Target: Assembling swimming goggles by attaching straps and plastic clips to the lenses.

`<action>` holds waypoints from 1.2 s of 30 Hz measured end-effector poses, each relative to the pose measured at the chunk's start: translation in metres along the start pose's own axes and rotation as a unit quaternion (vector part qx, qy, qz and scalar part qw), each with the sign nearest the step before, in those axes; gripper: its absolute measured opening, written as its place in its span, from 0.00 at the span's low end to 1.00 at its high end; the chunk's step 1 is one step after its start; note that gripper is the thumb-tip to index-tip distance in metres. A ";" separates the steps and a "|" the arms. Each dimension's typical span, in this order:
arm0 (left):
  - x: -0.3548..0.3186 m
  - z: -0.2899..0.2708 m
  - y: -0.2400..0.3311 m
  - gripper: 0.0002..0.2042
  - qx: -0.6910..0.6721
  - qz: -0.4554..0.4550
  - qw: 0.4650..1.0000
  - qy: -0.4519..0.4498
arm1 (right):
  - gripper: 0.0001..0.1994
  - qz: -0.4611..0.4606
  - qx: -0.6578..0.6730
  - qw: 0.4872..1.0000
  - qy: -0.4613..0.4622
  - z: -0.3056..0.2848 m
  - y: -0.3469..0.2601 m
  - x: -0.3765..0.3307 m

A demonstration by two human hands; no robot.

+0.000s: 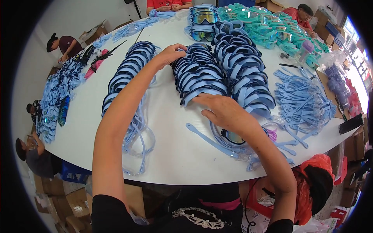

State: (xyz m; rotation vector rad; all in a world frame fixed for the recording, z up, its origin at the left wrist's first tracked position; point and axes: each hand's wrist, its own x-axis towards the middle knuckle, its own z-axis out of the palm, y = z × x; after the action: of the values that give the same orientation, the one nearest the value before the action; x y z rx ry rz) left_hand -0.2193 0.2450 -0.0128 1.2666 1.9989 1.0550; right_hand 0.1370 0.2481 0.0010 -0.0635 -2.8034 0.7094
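Note:
Light-blue and dark-blue goggles stand nested in a middle row on the white table. My left hand is curled over the far left end of that row. At its near end, my right hand has its fingers tucked against the closest goggles, with the thumb below. The row lies between both hands; some fingertips are hidden. Just right stands another nested row of goggles, and left of my left forearm a third row with its straps trailing nearer. Under my right forearm lie a mirrored-lens pair of goggles and a blue strap.
Loose blue straps are heaped at the right, near a black cylinder. Green goggles are piled at the far right, beside a purple-topped bottle. A blue heap covers the left side. Other people sit around the table.

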 end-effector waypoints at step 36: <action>-0.214 0.141 0.094 0.11 0.298 0.394 0.865 0.089 | 0.05 0.011 -0.120 0.980 0.157 0.083 -0.087 -0.079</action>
State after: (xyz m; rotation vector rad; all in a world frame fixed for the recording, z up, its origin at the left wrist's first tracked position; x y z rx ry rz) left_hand 0.0229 0.1190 -0.0032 2.5512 2.0443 0.9114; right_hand 0.1943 0.1248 -0.0461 -0.2295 -2.5684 0.3259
